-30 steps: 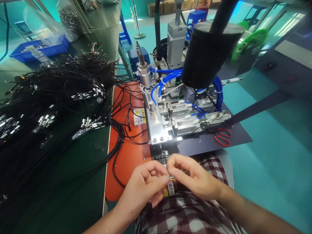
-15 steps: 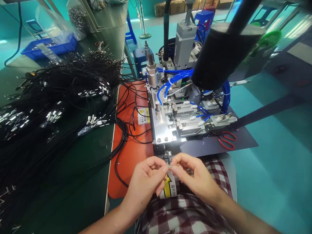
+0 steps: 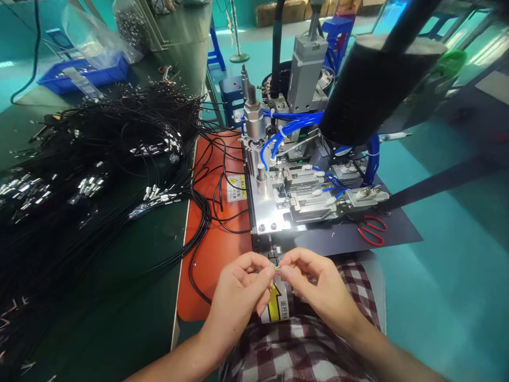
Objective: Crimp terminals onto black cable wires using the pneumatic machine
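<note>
At near worktop edge, over yellow arrow label [image 3: 274, 310]: left hand [image 3: 238, 294] and right hand [image 3: 318, 289], fingers pinched shut on thin multicoloured wire end [image 3: 277, 270]. Hands slightly farther forward than second ago, pinch unchanged; fine work on wire end looks ongoing. Silver pneumatic fixture [image 3: 294, 196] just beyond, untouched.

yellow warning sticker [image 3: 237, 188] on the orange mat [image 3: 214, 249]: print too small to read.

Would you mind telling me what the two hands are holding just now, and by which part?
Both hands pinch one small wire end between them: left hand and right hand each grip it with thumb and fingertips. What it is exactly cannot be told.
</note>
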The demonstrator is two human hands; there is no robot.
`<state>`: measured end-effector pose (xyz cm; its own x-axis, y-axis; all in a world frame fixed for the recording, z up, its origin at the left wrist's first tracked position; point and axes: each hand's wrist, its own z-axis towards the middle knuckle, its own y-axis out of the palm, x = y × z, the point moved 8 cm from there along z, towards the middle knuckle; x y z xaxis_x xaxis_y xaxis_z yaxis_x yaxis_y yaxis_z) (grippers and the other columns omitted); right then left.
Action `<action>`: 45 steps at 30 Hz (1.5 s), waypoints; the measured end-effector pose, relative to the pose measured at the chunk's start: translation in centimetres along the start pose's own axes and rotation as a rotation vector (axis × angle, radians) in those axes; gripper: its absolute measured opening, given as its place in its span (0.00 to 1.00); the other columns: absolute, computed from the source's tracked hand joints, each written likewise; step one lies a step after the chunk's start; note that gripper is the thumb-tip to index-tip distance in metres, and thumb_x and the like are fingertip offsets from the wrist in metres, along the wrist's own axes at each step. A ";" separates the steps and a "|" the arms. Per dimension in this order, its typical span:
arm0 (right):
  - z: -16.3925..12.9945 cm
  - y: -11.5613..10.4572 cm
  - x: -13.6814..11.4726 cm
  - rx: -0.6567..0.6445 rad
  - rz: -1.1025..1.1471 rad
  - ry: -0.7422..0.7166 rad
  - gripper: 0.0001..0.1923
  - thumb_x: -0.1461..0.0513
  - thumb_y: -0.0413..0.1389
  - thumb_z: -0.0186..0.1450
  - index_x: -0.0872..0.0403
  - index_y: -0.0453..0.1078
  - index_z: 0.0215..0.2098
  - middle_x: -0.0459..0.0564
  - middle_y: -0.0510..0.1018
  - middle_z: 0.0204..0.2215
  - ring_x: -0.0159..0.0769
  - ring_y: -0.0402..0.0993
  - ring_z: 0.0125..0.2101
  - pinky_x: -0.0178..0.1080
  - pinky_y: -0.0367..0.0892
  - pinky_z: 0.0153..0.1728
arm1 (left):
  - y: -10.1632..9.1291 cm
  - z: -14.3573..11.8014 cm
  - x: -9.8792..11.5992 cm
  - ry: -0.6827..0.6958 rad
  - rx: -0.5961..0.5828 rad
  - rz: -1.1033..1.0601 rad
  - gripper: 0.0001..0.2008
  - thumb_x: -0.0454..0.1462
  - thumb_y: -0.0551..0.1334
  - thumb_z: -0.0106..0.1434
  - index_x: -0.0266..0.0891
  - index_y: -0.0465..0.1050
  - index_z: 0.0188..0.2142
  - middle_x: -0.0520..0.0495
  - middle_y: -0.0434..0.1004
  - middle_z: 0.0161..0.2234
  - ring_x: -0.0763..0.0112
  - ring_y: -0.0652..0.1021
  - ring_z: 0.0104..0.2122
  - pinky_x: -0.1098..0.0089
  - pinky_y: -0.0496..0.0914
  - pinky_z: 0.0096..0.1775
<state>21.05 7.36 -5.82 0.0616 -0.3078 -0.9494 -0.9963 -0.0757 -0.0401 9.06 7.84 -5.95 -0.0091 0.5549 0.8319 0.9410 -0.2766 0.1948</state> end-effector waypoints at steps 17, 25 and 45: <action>-0.4 0.7 -0.1 -0.004 -0.036 -0.152 0.08 0.60 0.51 0.67 0.53 0.64 0.30 0.41 0.64 0.22 0.28 0.59 0.22 0.32 0.57 0.23 | 0.1 -0.2 0.0 0.049 0.036 -0.077 0.09 0.40 0.62 0.61 0.37 0.64 0.31 0.60 0.63 0.15 0.85 0.60 0.13 0.80 0.52 0.18; 0.0 0.4 0.0 -0.032 -0.016 -0.093 0.09 0.59 0.51 0.66 0.54 0.64 0.29 0.40 0.64 0.20 0.28 0.60 0.21 0.32 0.58 0.23 | -0.3 -0.2 0.0 0.032 0.059 0.031 0.14 0.45 0.63 0.58 0.36 0.67 0.30 0.61 0.57 0.13 0.84 0.56 0.14 0.80 0.50 0.18; -0.7 -0.1 -3.1 -0.008 -0.309 -0.348 0.08 0.64 0.49 0.66 0.53 0.64 0.29 0.43 0.68 0.23 0.31 0.63 0.24 0.35 0.57 0.26 | -0.1 -1.2 2.7 0.416 0.102 0.468 0.06 0.36 0.57 0.64 0.37 0.68 0.30 0.52 0.68 0.24 0.76 0.68 0.22 0.75 0.62 0.24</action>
<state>21.00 7.70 -2.70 0.3303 0.0672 -0.9415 -0.9339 -0.1216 -0.3363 8.53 8.47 -3.10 0.2999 0.0366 0.9533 0.9045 -0.3285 -0.2719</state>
